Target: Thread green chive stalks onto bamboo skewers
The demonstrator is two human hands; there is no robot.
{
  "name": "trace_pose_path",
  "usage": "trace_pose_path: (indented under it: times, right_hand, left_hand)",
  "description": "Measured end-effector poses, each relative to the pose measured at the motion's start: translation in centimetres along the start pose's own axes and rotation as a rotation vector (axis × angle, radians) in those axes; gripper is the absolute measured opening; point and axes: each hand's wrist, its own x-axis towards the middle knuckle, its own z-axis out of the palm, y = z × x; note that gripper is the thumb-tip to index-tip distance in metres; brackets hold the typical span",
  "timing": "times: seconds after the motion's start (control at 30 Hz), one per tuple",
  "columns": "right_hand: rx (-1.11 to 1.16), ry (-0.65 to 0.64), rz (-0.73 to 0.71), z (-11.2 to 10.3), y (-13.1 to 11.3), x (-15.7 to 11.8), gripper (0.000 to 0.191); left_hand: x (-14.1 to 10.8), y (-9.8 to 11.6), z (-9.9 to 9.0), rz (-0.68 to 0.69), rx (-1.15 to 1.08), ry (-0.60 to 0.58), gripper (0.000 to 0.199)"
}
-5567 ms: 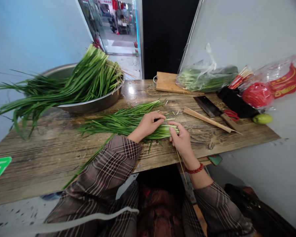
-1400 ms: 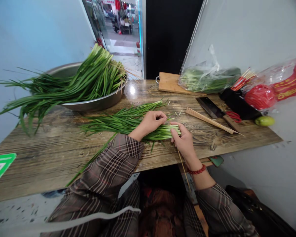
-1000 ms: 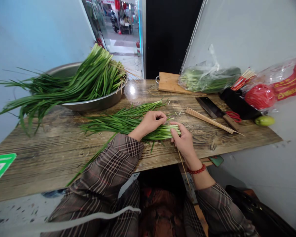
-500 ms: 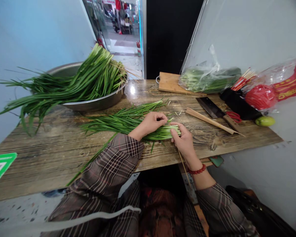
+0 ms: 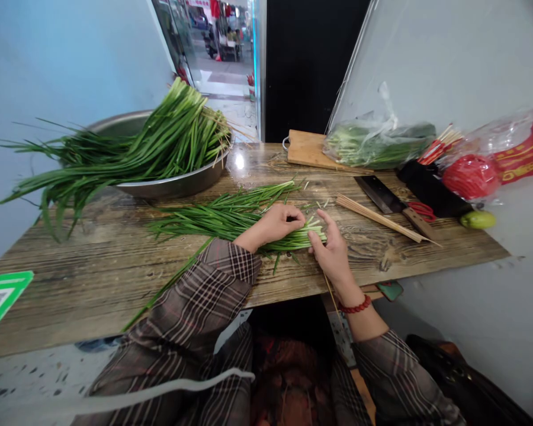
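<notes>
A bunch of garlic chives [image 5: 222, 219] lies across the table, pale cut ends toward the right. My left hand [image 5: 278, 226] rests over the bunch, thumb and forefinger pinched at the pale ends; the fingertips partly hide what they hold. Beside those ends is my right hand [image 5: 331, 248], its thumb and forefinger parted around them. From under its palm a thin bamboo skewer [image 5: 331, 290] slants down past the table edge, seemingly held by the lower fingers, which are hidden.
A steel basin [image 5: 169, 188] heaped with chives stands back left. Right of my hands lie bamboo skewers [image 5: 377, 219] and a cleaver [image 5: 384, 198]. Behind are a cutting board [image 5: 306, 148] and bagged greens [image 5: 377, 142]. A green vegetable [image 5: 477, 219] sits near the right edge.
My right forefinger has lifted and spread away from the thumb, off the pale ends. My left hand has shifted slightly to the right along the chives.
</notes>
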Motion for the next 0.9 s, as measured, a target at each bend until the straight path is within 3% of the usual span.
trace_pose_path:
  times: [0.13, 0.33, 0.47, 0.63, 0.77, 0.9]
  right_hand:
    - [0.053, -0.035, 0.022, 0.1, 0.3, 0.1, 0.046]
    - [0.067, -0.040, 0.033, 0.1, 0.5, -0.4, 0.030]
    - [-0.043, -0.134, -0.031, -0.2, -0.1, -1.1, 0.026]
    - [-0.131, -0.186, -0.119, -0.3, -0.3, -1.3, 0.024]
    - [-0.119, -0.181, -0.114, -0.1, -0.1, -1.2, 0.025]
    - [-0.091, -0.147, -0.074, -0.1, -0.1, -1.1, 0.026]
  left_hand:
    - [0.0, 0.0, -0.6, 0.019, 0.044, 0.003, 0.015]
    - [0.3, -1.9, -2.6, -0.069, 0.284, 0.217, 0.019]
    - [0.2, -3.1, -2.8, -0.094, 0.436, 0.165, 0.016]
    - [-0.1, -3.0, -2.3, -0.136, 0.594, 0.051, 0.010]
    - [-0.2, -2.9, -2.1, -0.136, 0.764, 0.061, 0.009]
    - [0.0, -3.5, -2.1, -0.114, 0.706, 0.127, 0.009]
